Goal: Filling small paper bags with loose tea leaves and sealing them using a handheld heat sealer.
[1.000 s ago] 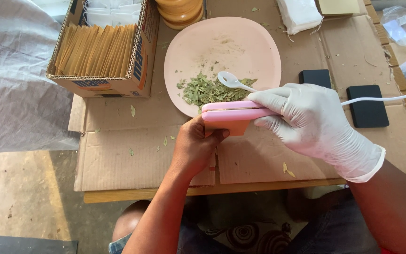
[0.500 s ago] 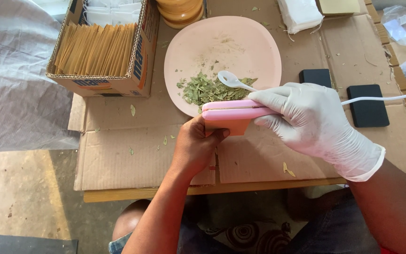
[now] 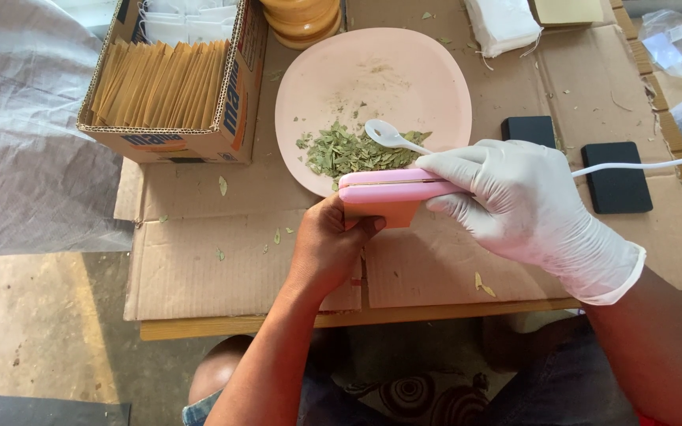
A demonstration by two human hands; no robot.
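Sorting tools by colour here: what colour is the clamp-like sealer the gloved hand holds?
Pink, with a white cord; the sealer shows in the head view, held by the gloved right hand.

Bare cardboard lay open to the left of the left hand, with only a few leaf scraps on it, and more free sheet ran below the gloved right hand toward the table edge. Ahead, the pink plate with its leaf pile and white spoon blocked the middle. The open box of brown packets walled off the far left. Two black blocks and a white cord cluttered the right side.
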